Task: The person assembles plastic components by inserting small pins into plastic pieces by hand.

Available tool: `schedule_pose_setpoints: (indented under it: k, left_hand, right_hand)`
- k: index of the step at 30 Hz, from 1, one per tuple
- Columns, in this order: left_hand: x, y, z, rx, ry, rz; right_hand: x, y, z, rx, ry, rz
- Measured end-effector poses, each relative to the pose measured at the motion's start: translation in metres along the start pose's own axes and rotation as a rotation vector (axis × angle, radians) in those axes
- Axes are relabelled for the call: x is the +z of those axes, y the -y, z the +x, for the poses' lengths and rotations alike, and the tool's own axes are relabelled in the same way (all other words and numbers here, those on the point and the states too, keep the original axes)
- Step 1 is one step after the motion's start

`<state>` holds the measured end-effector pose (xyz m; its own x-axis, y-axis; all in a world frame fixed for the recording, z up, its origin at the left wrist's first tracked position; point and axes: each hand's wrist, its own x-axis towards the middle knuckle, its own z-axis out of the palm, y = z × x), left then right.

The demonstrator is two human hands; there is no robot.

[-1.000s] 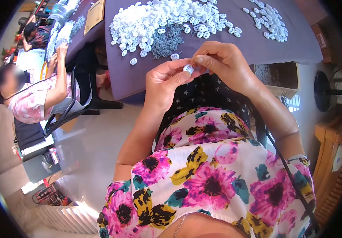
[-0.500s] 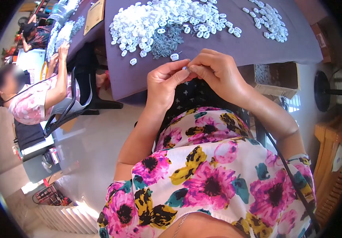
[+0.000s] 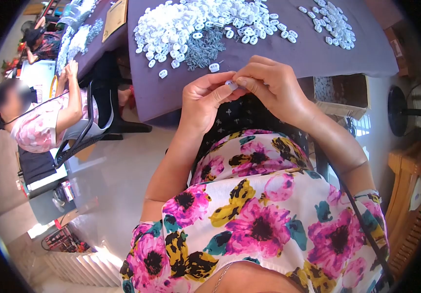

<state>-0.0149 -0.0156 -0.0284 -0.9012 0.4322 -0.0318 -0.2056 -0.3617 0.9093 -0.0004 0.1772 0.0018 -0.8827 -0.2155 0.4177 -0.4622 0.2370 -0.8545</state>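
Note:
My left hand [image 3: 203, 100] pinches a small white plastic piece [image 3: 231, 85] between thumb and fingers, just off the table's near edge. Pressed against the same piece are the thumb and fingertips of my right hand [image 3: 269, 85], which hide most of it; whether the right hand holds a second small part cannot be made out. Beyond my hands lies a heap of white oval plastic pieces with two holes [image 3: 196, 27]. A pile of small grey pins [image 3: 204, 49] sits at its near side. One single white piece [image 3: 214, 67] rests close to my left fingers.
A smaller group of white pieces [image 3: 335, 27] lies at the right of the cloth-covered table [image 3: 288, 56]. An open cardboard box [image 3: 340, 97] stands below the edge, with a black fan [image 3: 398, 112] farther right. At left, a co-worker [image 3: 49, 117] sits on a black chair.
My right hand has shifted slightly to the right, and more of the white piece shows between my fingertips. The co-worker's hands have moved a little lower.

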Motion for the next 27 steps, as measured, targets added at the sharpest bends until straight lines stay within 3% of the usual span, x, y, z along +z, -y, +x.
schedule_pose_setpoints:
  k: [2, 4, 6, 8, 14, 18, 23, 27]
  left_hand:
    - [-0.001, -0.002, 0.002, -0.009, -0.015, -0.059]
    - [-0.002, -0.005, 0.001, -0.023, -0.032, -0.118]
    - [-0.002, -0.009, -0.001, -0.026, -0.006, -0.158]
    - [0.001, -0.013, -0.003, -0.024, 0.011, -0.183]
    - [0.005, -0.015, -0.005, -0.012, 0.085, -0.254]
    - [0.009, -0.017, -0.005, 0.011, 0.092, -0.240]
    - [0.008, -0.017, -0.005, 0.020, 0.100, -0.190]
    - [0.009, -0.019, -0.005, 0.009, 0.081, -0.145]
  right_hand:
    - [-0.005, 0.005, 0.003, -0.125, -0.006, -0.139]
    - [-0.012, 0.014, 0.004, 0.024, -0.135, -0.004]
    - [-0.018, 0.014, 0.002, 0.066, -0.144, 0.046]
    - [-0.021, 0.016, -0.001, 0.223, -0.094, 0.351]
    - [-0.015, 0.023, -0.006, 0.210, -0.062, 0.432]
    - [-0.010, 0.024, -0.007, 0.176, -0.051, 0.437]
    - [-0.009, 0.027, -0.004, -0.008, -0.052, 0.125]
    - [-0.006, 0.025, -0.004, -0.082, -0.081, 0.053]
